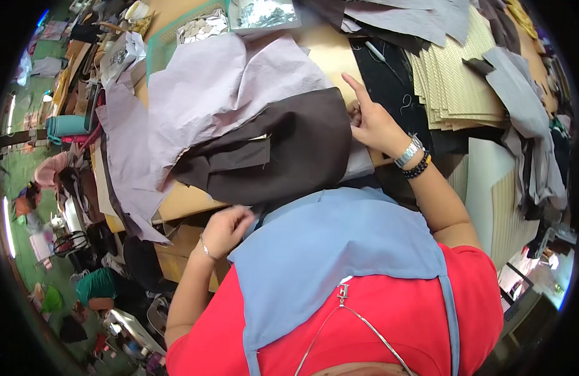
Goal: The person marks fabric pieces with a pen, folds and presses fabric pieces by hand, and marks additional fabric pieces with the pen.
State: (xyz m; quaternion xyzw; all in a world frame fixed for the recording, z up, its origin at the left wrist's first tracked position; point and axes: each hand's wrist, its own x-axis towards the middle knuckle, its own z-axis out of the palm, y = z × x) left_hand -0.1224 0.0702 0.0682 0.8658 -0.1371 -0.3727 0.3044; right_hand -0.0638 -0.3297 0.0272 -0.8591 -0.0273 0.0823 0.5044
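cloth (302,141), dark, beside right hand (377,125), index extended; left hand (223,230), fingers loosely curled; cannot tell if either grips.

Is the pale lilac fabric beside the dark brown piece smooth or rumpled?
Rumpled: raised folds and creases show across the lilac fabric, next to the dark brown piece.
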